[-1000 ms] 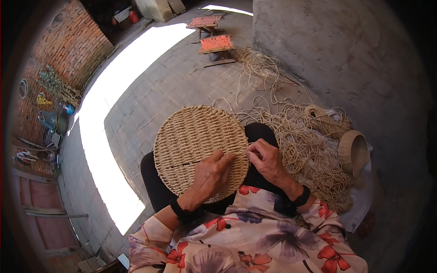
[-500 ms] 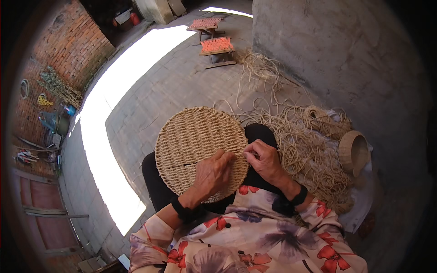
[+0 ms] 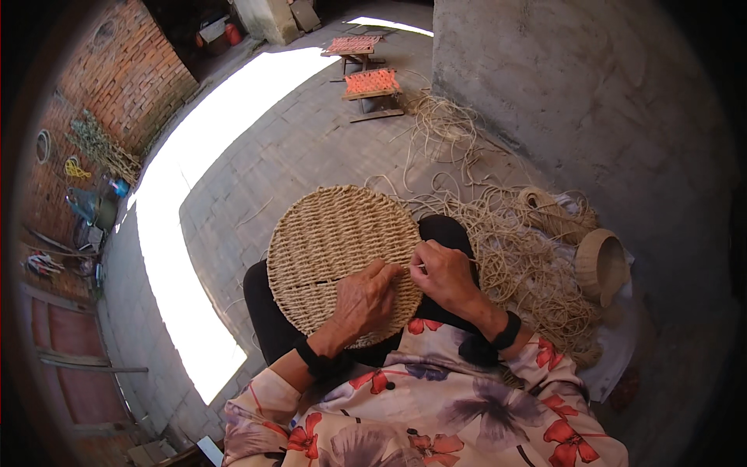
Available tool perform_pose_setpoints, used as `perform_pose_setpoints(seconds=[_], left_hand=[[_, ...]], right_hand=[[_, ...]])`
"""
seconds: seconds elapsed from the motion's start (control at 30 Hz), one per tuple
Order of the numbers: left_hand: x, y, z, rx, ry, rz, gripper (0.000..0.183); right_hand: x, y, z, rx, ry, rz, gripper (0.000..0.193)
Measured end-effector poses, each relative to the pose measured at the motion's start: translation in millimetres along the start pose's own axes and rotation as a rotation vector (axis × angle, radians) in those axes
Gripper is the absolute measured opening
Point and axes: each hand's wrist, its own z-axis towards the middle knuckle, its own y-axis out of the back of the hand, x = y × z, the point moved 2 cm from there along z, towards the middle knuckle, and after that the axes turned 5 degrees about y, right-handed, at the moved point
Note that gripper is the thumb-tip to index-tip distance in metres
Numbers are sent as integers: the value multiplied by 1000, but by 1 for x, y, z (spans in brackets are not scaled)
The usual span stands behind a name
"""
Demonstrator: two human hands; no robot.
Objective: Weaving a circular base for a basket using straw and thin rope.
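Resting the left hand (image 3: 366, 296), bunched, on a round woven panel (image 3: 334, 233) across the lap. Curling the right hand (image 3: 445, 272) narrowly inward at the panel's right rim. Hiding from view anything gripped in either.

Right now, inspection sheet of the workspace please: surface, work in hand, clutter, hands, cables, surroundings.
Surface: lap in dark trousers.
Work in hand: round woven piece on the lap, a narrow slit in its weave.
Clutter: loose tan cord heaped to the right, partly over a white sheet; round basket, tilted.
Hands: left hand on the woven piece; right hand at its right edge, fingers bent, grip unclear.
Cables: nothing seen.
Surroundings: two stools ahead, nearer, farther; brick wall left, grey wall right.
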Motion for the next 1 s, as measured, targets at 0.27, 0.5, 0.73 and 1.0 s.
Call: perform_pose_setpoints(seconds=[0.27, 0.5, 0.73, 1.0], left_hand=[[4, -6, -4, 10, 24, 7, 27], [4, -7, -2, 6, 44, 33, 27], [3, -3, -6, -27, 28, 12, 22], [2, -3, -5, -39, 22, 5, 22]], right_hand=[[13, -4, 10, 144, -16, -194, 12], [-3, -14, 7, 182, -63, -74, 13], [1, 7, -6, 70, -26, 91, 11], [5, 0, 0, 69, 43, -30, 11]])
